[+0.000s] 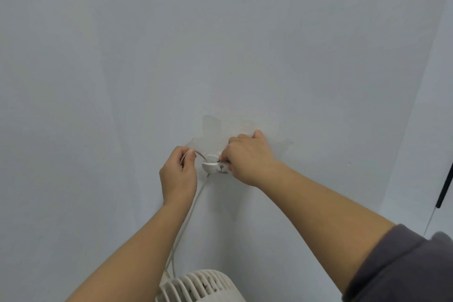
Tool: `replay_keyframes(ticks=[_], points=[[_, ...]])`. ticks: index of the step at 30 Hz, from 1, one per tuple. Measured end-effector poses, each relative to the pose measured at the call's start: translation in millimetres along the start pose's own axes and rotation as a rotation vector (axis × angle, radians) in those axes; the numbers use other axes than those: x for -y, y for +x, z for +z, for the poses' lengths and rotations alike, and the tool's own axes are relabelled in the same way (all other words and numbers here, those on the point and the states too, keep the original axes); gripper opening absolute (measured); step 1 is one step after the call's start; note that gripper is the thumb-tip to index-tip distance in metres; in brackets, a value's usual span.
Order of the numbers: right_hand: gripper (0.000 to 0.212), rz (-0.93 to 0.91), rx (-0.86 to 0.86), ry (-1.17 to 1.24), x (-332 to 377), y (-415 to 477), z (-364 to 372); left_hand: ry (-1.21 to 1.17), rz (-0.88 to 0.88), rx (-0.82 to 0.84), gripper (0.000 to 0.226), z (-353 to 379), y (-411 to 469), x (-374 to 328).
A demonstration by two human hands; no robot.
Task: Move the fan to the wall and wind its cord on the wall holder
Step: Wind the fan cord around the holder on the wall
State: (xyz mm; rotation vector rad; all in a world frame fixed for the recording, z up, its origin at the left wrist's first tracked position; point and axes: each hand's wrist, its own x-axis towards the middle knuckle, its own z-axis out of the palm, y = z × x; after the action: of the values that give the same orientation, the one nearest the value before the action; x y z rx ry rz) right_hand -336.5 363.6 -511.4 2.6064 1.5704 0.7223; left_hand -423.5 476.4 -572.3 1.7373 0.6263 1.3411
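Pinching the cord [201, 156] between thumb and curled fingers, the left hand [177, 174] holds a short arc of it just left of the holder [215, 167]. Right of that grip the cord enters the holder; below it, the cord drops to the fan [193, 285], near the wall [220, 44]. The right hand [250, 157] pinches the cord at the holder's right edge, fingers curled.

Patch: paler, uneven plaster patch [212, 127] amid blue-grey paint, at mid height.
Rod: slim dark rod [445, 186] at the right edge, tilted.
Wire: thin wire [431, 220] running down below the rod.
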Motion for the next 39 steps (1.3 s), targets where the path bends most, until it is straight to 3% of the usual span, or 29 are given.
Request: replay_keyframes(ticks=[3, 9, 17, 22, 25, 29, 34, 39], points=[[0.018, 0.024, -0.026, 0.001, 2, 2, 2, -0.035, -0.018, 0.017, 0.024, -3, -6, -3], [0.044, 0.215, -0.134, -0.014, 24, 7, 16, -0.283, -0.320, -0.016, 0.043, -13, -11, -5], [0.044, 0.289, -0.246, -0.007, 36, 9, 29, -0.313, -0.449, 0.000, 0.036, -18, -26, -3], [0.026, 0.276, -0.306, -0.042, 34, 8, 29, -0.211, -0.357, 0.079, 0.033, -17, -26, 1], [0.017, 0.207, -0.252, -0.088, 24, 8, 23, -0.106, -0.196, 0.208, 0.046, -17, -31, 6], [0.018, 0.097, -0.375, 0.021, -11, 3, 9, 0.035, 0.005, 0.379, 0.053, -14, -37, 11], [0.030, -0.196, -0.393, -0.041, -39, -6, 14, 0.127, 0.107, 0.466, 0.041, -5, -34, 13], [0.017, -0.471, -0.510, -0.274, -60, -3, 25, 0.300, 0.186, 0.587, 0.033, 0, -35, 19]])
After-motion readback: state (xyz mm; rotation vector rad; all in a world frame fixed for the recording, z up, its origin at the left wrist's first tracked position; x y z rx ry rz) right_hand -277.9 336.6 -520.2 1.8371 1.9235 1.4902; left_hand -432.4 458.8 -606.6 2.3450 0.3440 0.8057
